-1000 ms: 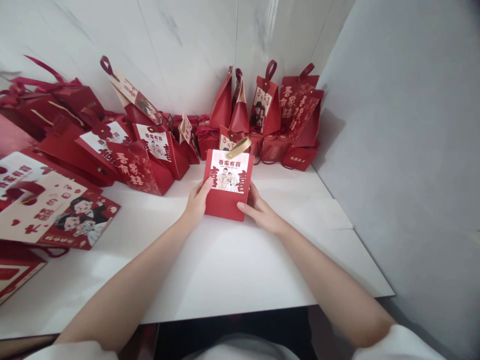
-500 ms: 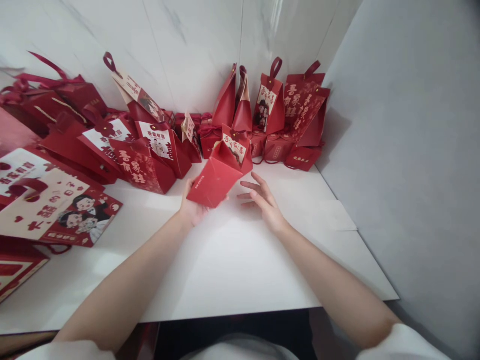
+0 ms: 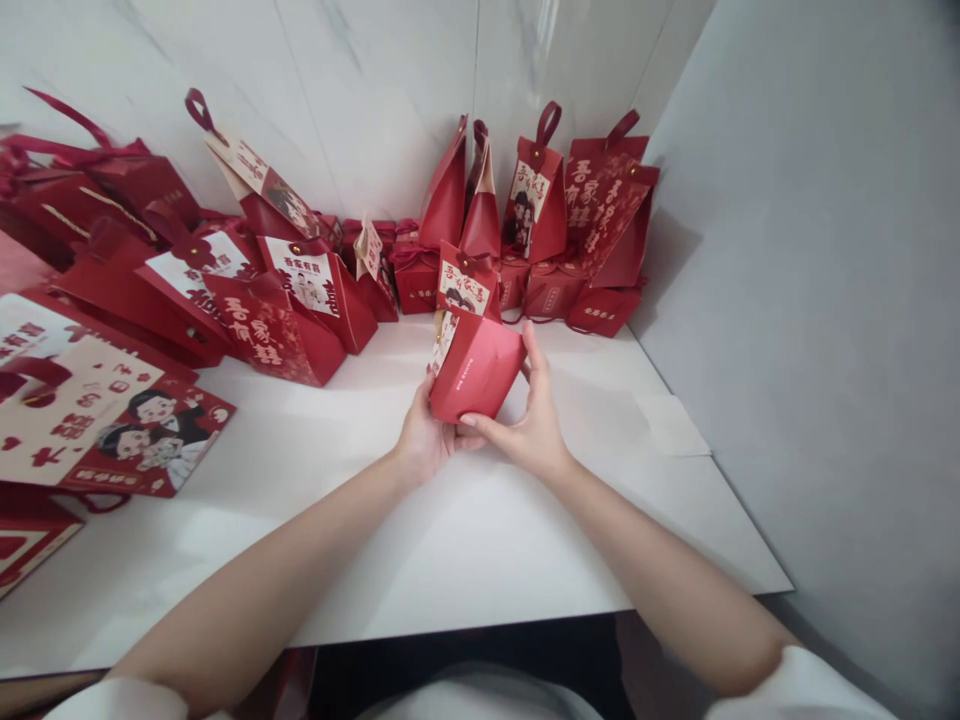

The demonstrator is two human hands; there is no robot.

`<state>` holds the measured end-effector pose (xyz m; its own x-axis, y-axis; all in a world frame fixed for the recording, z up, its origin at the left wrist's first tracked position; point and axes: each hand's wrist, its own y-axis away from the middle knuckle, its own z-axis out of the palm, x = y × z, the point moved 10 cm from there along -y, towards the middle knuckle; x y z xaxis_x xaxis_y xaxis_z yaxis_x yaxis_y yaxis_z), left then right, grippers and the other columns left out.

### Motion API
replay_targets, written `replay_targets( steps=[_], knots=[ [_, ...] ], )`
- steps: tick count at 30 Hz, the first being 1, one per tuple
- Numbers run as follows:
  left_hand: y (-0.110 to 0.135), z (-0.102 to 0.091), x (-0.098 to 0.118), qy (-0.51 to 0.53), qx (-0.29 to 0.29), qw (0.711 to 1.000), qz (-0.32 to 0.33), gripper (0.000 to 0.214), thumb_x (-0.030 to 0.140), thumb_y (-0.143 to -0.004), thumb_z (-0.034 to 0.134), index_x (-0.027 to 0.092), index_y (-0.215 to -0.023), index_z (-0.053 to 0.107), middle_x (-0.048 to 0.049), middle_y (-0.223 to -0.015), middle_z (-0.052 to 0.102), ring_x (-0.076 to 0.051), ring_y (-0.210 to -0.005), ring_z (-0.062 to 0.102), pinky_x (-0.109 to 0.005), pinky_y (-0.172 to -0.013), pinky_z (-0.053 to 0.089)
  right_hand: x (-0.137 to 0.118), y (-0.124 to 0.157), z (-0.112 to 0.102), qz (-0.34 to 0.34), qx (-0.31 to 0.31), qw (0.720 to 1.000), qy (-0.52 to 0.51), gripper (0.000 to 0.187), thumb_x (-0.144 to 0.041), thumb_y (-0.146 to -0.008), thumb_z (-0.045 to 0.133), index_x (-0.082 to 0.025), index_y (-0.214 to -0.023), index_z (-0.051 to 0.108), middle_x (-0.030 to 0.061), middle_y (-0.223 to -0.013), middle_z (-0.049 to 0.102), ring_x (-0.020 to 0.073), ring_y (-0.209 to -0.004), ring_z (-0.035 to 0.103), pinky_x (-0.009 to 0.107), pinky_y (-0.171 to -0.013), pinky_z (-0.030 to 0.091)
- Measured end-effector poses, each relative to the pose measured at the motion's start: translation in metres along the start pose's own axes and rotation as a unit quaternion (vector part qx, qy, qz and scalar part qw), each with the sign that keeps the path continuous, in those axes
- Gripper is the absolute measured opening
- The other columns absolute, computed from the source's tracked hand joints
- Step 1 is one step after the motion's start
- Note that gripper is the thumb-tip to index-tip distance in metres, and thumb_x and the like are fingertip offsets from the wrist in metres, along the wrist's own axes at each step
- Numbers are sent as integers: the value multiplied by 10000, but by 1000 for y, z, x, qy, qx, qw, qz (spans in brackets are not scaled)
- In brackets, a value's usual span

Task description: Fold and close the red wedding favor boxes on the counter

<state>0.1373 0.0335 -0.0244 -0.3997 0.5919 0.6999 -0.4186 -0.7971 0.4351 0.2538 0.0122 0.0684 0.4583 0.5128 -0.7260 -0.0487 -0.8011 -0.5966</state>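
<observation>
A small red gift box (image 3: 478, 372) with a white printed front panel is held just above the white table (image 3: 450, 540), near its middle. My left hand (image 3: 421, 442) grips the box from below and on its left side. My right hand (image 3: 534, 420) clasps its right side, thumb under the bottom edge and fingers up the far face. The box is turned so that a plain red side faces me and the printed panel points left.
Several red gift boxes with loop handles (image 3: 555, 220) crowd the back corner against the marble wall. More of them lie tipped over at the left (image 3: 270, 290). Large flat red bags (image 3: 82, 410) lie at the far left. A grey panel (image 3: 810, 300) closes the right side.
The box faced me in both hands, then my left hand tilted it while the right let go. Now my right hand is back on it and the box is turned sideways.
</observation>
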Motion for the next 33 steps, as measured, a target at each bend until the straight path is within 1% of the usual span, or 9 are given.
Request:
replay_targets(
  steps=[3, 6, 9, 13, 22, 27, 29, 31, 33],
  knots=[
    [2, 7, -3, -11, -32, 999, -29, 703, 568, -989, 173, 84, -1285, 589, -138, -778, 743, -232, -584, 702, -299, -480, 571, -3, -2, -6, -5, 18, 1000, -7, 1153, -597, -703, 794, -279, -1571, 106, 151, -1653, 159, 331, -1513, 232, 574, -1193, 299],
    [1, 9, -3, -8, -50, 998, -40, 745, 555, -995, 128, 41, -1242, 608, -138, -676, 719, -229, -522, 685, -294, -477, 569, -3, -3, -12, -3, 38, 999, -31, 1019, -542, -726, 797, -285, -1526, 219, 153, -1594, 283, 328, -1470, 321, 565, -1161, 358],
    [0, 10, -5, -4, -67, 997, -48, 752, 583, -986, 148, 47, -1228, 617, -148, -678, 723, -246, -532, 696, -299, -470, 567, -1, -3, -19, 0, 70, 997, -44, 840, -468, -749, 796, -268, -1427, 343, 152, -1471, 414, 309, -1391, 425, 535, -1115, 422],
    [1, 11, -7, -10, -74, 996, -56, 752, 583, -985, 136, 55, -1181, 634, -152, -668, 724, -255, -520, 696, -305, -467, 564, -1, -3, -25, 2, 91, 994, -62, 656, -402, -780, 778, -249, -1309, 420, 128, -1344, 496, 276, -1295, 505, 485, -1069, 462],
    [1, 12, -5, -26, -77, 996, -47, 728, 592, -980, 163, 65, -1210, 610, -134, -680, 726, -241, -495, 683, -302, -460, 557, 2, -4, -27, 30, 99, 990, -101, 390, -379, -872, 683, -237, -1160, 463, 106, -1247, 574, 229, -1188, 580, 432, -1032, 467],
    [-1, 13, -7, -52, -99, 993, -21, 703, 623, -965, 216, 101, -1263, 579, -134, -783, 746, -249, -590, 715, -346, -551, 598, 8, -4, -31, 50, 105, 983, -141, 252, -396, -935, 599, -247, -1100, 481, 89, -1236, 607, 203, -1156, 601, 391, -1009, 474],
    [-3, 7, -2, -104, -79, 991, 20, 702, 670, -945, 272, 140, -1322, 537, -135, -908, 758, -274, -718, 739, -391, -632, 616, 14, -6, -35, 72, 111, 979, -155, 198, -435, -982, 506, -241, -1021, 511, 77, -1190, 644, 197, -1103, 627, 376, -967, 489],
    [-1, -5, 23, -189, -25, 971, 144, 659, 668, -935, 374, 190, -1374, 492, -125, -1100, 737, -289, -939, 727, -418, -791, 609, 21, -8, -39, 92, 113, 976, -162, 324, -486, -1018, 387, -228, -902, 545, 69, -1117, 677, 198, -1052, 645, 375, -938, 500],
    [11, -12, 60, -295, 32, 903, 310, 597, 613, -935, 470, 208, -1374, 484, -116, -1257, 677, -282, -1138, 653, -416, -964, 544, 27, -10, -45, 106, 128, 971, -173, 422, -521, -1022, 338, -218, -841, 571, 67, -1058, 686, 203, -1037, 650, 388, -942, 498]
  ],
)
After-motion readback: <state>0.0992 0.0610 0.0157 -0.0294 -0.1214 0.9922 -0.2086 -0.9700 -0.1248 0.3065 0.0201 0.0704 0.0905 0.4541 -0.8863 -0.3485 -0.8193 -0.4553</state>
